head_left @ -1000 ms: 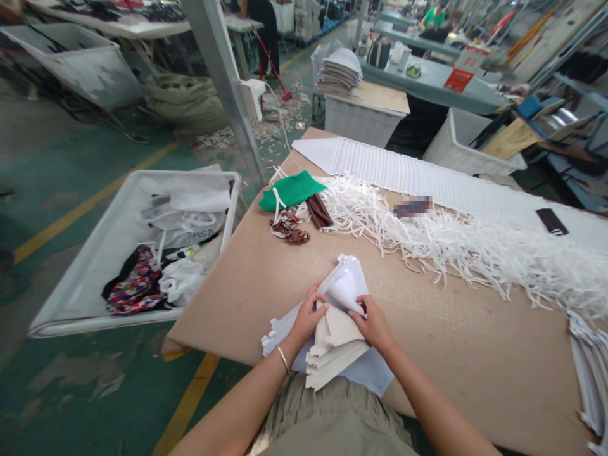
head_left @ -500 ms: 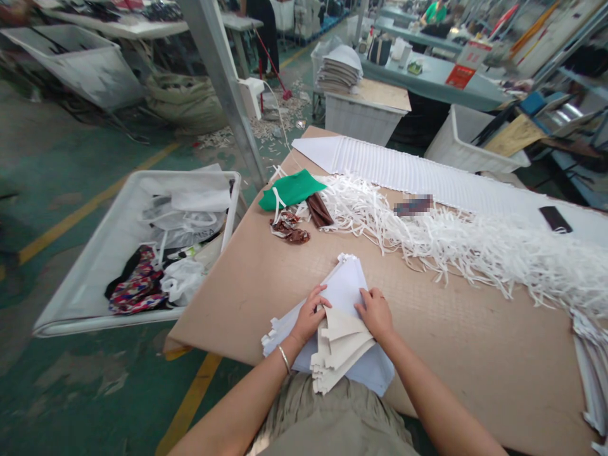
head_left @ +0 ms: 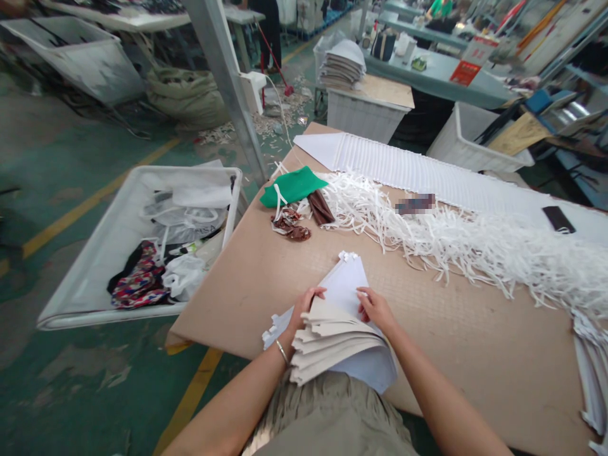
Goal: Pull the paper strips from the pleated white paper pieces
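A fanned stack of beige cut pieces (head_left: 337,345) with notched left ends curls up at the table's near edge, in front of my waist. White cut pieces (head_left: 344,278) lie under and beyond it, with small tabs at their far tip. At the left side of the stack is my left hand (head_left: 304,307), its fingers bent around the edge of the beige pieces; its thumb is partly hidden. My right hand (head_left: 377,310) pinches the right edge of the white pieces with curled fingers.
Across the brown table (head_left: 456,335) runs a heap of white strips (head_left: 427,234), with a row of overlapping white pieces (head_left: 403,161) behind. Green cloth (head_left: 294,187) and brown scraps (head_left: 291,225) lie at the left corner. A white bin (head_left: 85,266) and a metal post (head_left: 228,82) stand left.
The beige pieces have lifted and fanned out wider, curling up to the left. My left hand has turned around their edge, and my right hand's fingers have drawn in to a pinch.
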The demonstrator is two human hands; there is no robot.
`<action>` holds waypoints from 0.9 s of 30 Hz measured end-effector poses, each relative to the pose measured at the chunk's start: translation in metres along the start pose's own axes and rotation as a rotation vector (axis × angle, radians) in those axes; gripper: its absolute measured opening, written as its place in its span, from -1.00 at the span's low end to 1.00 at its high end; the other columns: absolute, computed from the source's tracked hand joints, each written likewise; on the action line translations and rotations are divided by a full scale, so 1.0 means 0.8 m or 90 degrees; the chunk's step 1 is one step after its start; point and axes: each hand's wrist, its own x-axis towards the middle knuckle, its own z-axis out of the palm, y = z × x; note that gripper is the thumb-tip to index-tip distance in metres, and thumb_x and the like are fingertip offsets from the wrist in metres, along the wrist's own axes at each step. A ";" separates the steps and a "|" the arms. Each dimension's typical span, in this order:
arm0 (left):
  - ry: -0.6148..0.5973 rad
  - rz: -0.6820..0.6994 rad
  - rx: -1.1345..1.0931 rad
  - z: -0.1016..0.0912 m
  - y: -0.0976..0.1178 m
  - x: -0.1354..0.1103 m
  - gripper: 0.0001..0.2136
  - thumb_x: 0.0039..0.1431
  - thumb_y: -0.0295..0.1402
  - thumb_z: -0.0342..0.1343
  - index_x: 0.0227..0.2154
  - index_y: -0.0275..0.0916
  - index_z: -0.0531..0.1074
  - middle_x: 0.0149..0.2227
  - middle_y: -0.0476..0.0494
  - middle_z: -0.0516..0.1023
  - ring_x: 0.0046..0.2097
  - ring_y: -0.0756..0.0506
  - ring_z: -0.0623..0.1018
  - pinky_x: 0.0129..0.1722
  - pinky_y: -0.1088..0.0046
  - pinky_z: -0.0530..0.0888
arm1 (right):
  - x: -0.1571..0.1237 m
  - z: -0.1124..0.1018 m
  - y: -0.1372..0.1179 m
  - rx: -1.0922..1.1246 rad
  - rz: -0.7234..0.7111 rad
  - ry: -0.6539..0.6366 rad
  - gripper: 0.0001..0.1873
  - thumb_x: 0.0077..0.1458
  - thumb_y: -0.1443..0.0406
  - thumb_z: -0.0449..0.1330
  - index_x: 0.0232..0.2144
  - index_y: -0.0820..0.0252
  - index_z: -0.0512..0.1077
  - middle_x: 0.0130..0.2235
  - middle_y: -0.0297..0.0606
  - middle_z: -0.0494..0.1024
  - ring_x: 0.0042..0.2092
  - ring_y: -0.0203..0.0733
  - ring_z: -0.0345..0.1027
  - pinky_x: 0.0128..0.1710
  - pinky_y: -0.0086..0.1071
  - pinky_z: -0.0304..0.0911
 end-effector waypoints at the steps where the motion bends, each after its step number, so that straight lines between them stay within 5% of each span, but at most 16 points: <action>1: 0.005 -0.004 0.005 0.001 0.002 -0.001 -0.69 0.26 -0.18 -0.07 -0.33 -0.21 0.53 -0.18 -0.20 0.59 0.01 -0.22 0.53 0.18 0.12 0.34 | 0.005 0.001 -0.001 -0.109 -0.001 0.030 -0.49 0.23 0.03 0.04 0.12 0.15 0.33 -0.20 -0.11 0.57 -0.26 -0.12 0.48 -0.22 -0.27 0.33; 4: 0.018 -0.038 -0.014 0.007 0.004 -0.002 -0.69 0.20 -0.13 0.03 -0.51 -0.21 0.48 -0.18 -0.19 0.58 0.09 -0.25 0.48 0.22 0.13 0.30 | 0.016 0.004 -0.003 -0.350 -0.016 0.089 -0.37 0.09 0.17 0.25 0.20 0.09 0.29 0.01 0.00 0.47 -0.03 0.02 0.41 -0.04 -0.21 0.26; 7: 0.026 -0.039 -0.057 0.012 -0.003 -0.001 -0.78 0.05 -0.18 0.20 -0.35 -0.22 0.54 0.03 -0.23 0.54 0.23 -0.28 0.37 0.30 0.11 0.20 | 0.012 0.005 -0.004 -0.378 -0.054 0.101 -0.56 0.08 0.22 0.26 0.03 0.09 0.43 0.01 -0.02 0.44 0.06 0.06 0.33 0.06 -0.17 0.20; 9: 0.032 -0.051 -0.110 0.013 -0.009 0.000 -0.59 0.00 -0.21 0.24 -0.06 -0.22 0.51 0.20 -0.24 0.43 0.26 -0.28 0.35 0.31 0.09 0.18 | 0.001 0.005 -0.005 -0.305 -0.113 0.126 -0.66 0.05 0.24 0.26 -0.08 0.11 0.47 0.03 -0.05 0.43 0.10 0.06 0.28 0.10 -0.15 0.17; 12: 0.010 -0.093 -0.171 0.010 -0.011 0.001 -0.38 -0.02 -0.25 0.22 0.17 -0.21 0.35 0.25 -0.24 0.38 0.24 -0.27 0.38 0.28 0.09 0.24 | -0.017 0.004 -0.005 -0.054 -0.157 0.089 -0.52 0.11 0.12 0.20 0.06 0.12 0.33 -0.12 -0.15 0.52 -0.08 -0.05 0.40 -0.05 -0.20 0.30; 16: -0.027 -0.095 -0.104 0.004 0.002 -0.002 -0.76 0.06 -0.25 0.10 -0.27 -0.21 0.56 -0.03 -0.19 0.59 0.22 -0.30 0.40 0.28 0.08 0.24 | -0.013 -0.003 -0.004 0.167 -0.042 -0.008 -0.34 0.30 -0.04 -0.19 0.29 0.16 0.06 -0.41 -0.29 0.53 -0.39 -0.14 0.42 -0.31 -0.26 0.34; 19: -0.038 -0.019 -0.053 0.005 0.012 -0.006 -0.71 0.21 -0.21 -0.04 -0.43 -0.19 0.53 -0.22 -0.19 0.60 0.18 -0.26 0.43 0.28 0.12 0.24 | 0.010 -0.006 -0.001 -0.086 -0.014 0.043 -0.37 0.20 0.06 0.06 0.26 0.16 0.19 -0.22 -0.13 0.57 -0.22 -0.07 0.47 -0.17 -0.22 0.33; 22: -0.012 -0.004 -0.033 0.010 0.012 -0.009 -0.70 0.23 -0.17 -0.02 -0.46 -0.20 0.49 -0.14 -0.23 0.58 0.20 -0.25 0.41 0.30 0.10 0.21 | 0.021 -0.003 0.002 -0.322 -0.027 0.085 -0.40 0.04 0.20 0.26 0.15 0.12 0.34 -0.01 -0.02 0.48 -0.02 0.02 0.41 0.01 -0.20 0.25; 25: 0.007 -0.012 -0.030 0.013 0.002 -0.007 -0.82 0.07 -0.23 0.17 -0.33 -0.23 0.51 0.19 -0.28 0.42 0.33 -0.29 0.25 0.35 0.08 0.11 | 0.011 0.001 0.004 -0.318 -0.090 0.109 -0.60 0.05 0.23 0.25 -0.02 0.12 0.45 0.00 -0.04 0.45 0.06 0.03 0.34 0.09 -0.19 0.21; 27: 0.011 -0.011 -0.064 0.013 -0.006 -0.005 -0.61 0.00 -0.28 0.22 -0.05 -0.21 0.47 0.33 -0.26 0.25 0.36 -0.29 0.20 0.36 0.08 0.08 | -0.003 0.002 0.006 -0.182 -0.145 0.103 -0.60 0.07 0.18 0.24 -0.03 0.14 0.42 -0.04 -0.08 0.49 0.01 -0.01 0.36 0.05 -0.21 0.25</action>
